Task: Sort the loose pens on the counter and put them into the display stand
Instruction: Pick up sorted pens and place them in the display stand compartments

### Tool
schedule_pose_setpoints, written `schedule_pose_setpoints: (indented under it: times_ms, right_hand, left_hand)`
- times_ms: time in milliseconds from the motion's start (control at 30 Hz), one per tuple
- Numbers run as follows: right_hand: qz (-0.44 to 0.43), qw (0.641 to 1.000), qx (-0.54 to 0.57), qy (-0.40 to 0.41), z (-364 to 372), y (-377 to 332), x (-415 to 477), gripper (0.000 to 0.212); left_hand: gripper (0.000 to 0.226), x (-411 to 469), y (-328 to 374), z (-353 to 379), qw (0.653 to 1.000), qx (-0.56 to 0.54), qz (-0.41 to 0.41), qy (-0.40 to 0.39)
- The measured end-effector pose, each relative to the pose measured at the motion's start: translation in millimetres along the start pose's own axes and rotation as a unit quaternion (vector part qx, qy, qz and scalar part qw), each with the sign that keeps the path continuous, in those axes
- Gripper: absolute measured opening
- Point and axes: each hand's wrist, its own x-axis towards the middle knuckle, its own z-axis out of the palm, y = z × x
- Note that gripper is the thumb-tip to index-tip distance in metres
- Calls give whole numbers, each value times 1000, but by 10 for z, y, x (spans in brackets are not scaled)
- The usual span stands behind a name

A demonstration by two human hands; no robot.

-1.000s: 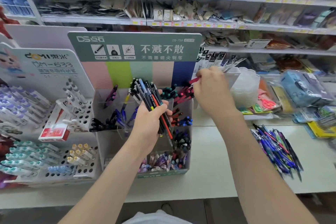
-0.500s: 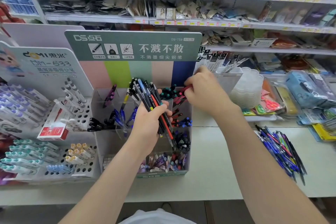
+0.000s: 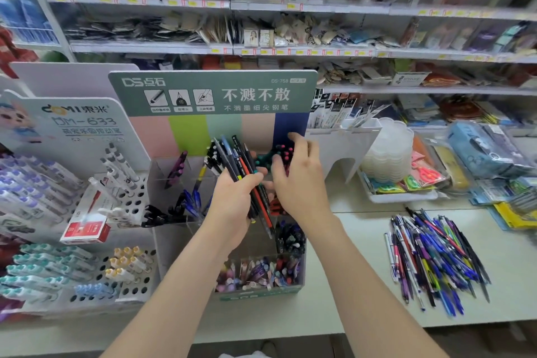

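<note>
Partway: left hand (image 3: 232, 203) curled round mixed-colour pen bundle (image 3: 229, 160), right hand (image 3: 300, 183) grip unreadable (fingertips obscured), multicoloured loose pen heap (image 3: 430, 259) right of green-topped display stand (image 3: 215, 90) unsorted

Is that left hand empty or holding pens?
Holding: the left hand grips a fanned bundle of pens at the display stand.

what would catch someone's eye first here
The left hand gripping a thick bundle of pens in front of the green-topped display stand, centre frame, with the right hand close beside it. Next, the colourful pile of loose pens on the white counter to the right.
</note>
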Motion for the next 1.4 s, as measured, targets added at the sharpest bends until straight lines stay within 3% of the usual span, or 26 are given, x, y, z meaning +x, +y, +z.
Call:
schedule_pose_setpoints:
  times_ms: [67, 267, 467, 600, 667, 800, 900, 1000, 1133, 1233, 1400]
  right_hand:
    - [11, 1000, -15, 1, 37, 35, 21, 39]
    - [-90, 994, 10, -63, -102, 47, 136, 37]
    - [-28, 995, -49, -85, -84, 132, 105, 36]
    - [-21, 996, -3, 87, -220, -23, -241, 27]
    - [6, 992, 57, 112, -225, -117, -493, 23]
    - [100, 991, 77, -54, 88, -163, -852, 37]
    - [75, 987, -1, -143, 355, -209, -893, 60]
    - [43, 981, 5, -187, 520, -235, -771, 68]
    - [83, 983, 37, -157, 586, -186, -594, 45]
    - [42, 986, -5, -159, 626, -191, -642, 28]
    - [33, 991, 53, -121, 598, -157, -679, 21]
  left_hand:
    - [29, 29, 25, -14, 1000, -8, 5, 3]
    - [20, -15, 62, -37, 999, -32, 14, 0]
    - [19, -109, 136, -39, 995, -88, 18, -37]
    - [30, -175, 118, -234, 994, -91, 55, -27]
    - [29, -214, 120, -367, 994, -76, 82, 17]
    - [21, -227, 65, -591, 989, -50, 67, 126]
    - [9, -221, -55, -747, 982, 95, 64, 150]
    - [14, -256, -124, -842, 969, 181, 52, 160]
    - [41, -232, -149, -857, 970, 219, -24, 102]
    - [14, -263, -129, -802, 963, 263, -8, 66]
    - [24, -196, -129, -866, 973, 217, 32, 75]
